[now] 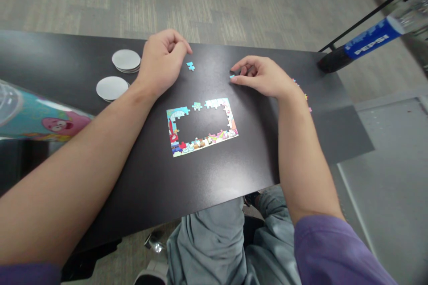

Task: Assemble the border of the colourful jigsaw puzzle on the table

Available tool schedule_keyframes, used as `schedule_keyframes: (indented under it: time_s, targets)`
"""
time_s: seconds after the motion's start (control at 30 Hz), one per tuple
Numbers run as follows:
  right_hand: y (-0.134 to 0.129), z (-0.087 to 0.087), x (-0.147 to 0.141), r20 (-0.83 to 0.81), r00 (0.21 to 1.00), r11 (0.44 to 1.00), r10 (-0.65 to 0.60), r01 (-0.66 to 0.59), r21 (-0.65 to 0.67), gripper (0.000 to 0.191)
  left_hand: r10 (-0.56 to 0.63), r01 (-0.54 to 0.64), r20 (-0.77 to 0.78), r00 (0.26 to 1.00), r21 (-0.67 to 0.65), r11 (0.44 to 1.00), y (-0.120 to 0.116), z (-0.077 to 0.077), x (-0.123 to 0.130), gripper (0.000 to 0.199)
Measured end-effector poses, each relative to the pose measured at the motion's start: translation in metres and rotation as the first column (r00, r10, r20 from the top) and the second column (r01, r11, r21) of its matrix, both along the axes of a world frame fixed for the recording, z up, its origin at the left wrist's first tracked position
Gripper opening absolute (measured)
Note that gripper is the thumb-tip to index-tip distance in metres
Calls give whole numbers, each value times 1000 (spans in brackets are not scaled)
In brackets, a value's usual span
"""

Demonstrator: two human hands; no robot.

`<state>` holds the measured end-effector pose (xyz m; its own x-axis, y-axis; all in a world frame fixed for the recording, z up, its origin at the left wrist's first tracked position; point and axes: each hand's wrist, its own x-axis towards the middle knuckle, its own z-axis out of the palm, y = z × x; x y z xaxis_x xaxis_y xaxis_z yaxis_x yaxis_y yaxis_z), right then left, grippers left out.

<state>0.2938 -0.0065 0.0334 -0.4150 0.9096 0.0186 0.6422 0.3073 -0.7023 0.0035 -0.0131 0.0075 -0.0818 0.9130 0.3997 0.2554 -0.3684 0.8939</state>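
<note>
Over the table point(207, 178), our right hand point(262, 75) pinches a blue piece point(232, 76), likely for fine control; our left hand point(163, 60) curls beside a loose piece point(190, 66), contents unclear.

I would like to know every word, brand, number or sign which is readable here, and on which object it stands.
"PEPSI": on the blue label of the dark-filled plastic bottle.
No readable text: the light-blue cylindrical container with a pink cartoon figure.
Too small to tell: any lettering on the multicoloured, rectangular jigsaw border.
</note>
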Motion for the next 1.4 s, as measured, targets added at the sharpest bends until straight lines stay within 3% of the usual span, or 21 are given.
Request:
schedule_keyframes:
  time_s: [0.37, 0.5, 0.67, 0.73, 0.97, 1.2, 1.4]
  targets:
    - [0, 4, -4, -116, 993, 986, 20, -38, -161, 38, 20, -20, -18, 1000, -21, 1000, -1, -3, 1, 15]
    - [-18, 11, -32, -289, 951, 983, 109, -147, -111, 29, 25, -27, -53, 998, -23, 999, -1, 0, 0, 16]
    - [-45, 11, -74, -321, 878, 914, 355, -398, -77, 23, -9, 6, -105, 994, -25, 1000, -2, 2, -2, 20]
    - [-52, 10, -85, -303, 868, 895, 394, -437, -87, 21, 9, -9, -89, 996, -1, 1000, -2, 1, -1, 23]
    - [-62, 9, -97, -225, 895, 909, 385, -410, -78, 8, 29, -29, -4, 1000, 46, 999, 6, -2, 4, 31]
    - [-56, 3, -94, -163, 934, 946, 318, -323, -5, 16, 25, -25, 14, 1000, 62, 998, 7, -4, 4, 32]
    - [-46, 17, -76, -9, 943, 939, 334, -332, 90, 23, 6, -8, 24, 1000, 74, 997, 11, -8, 4, 32]
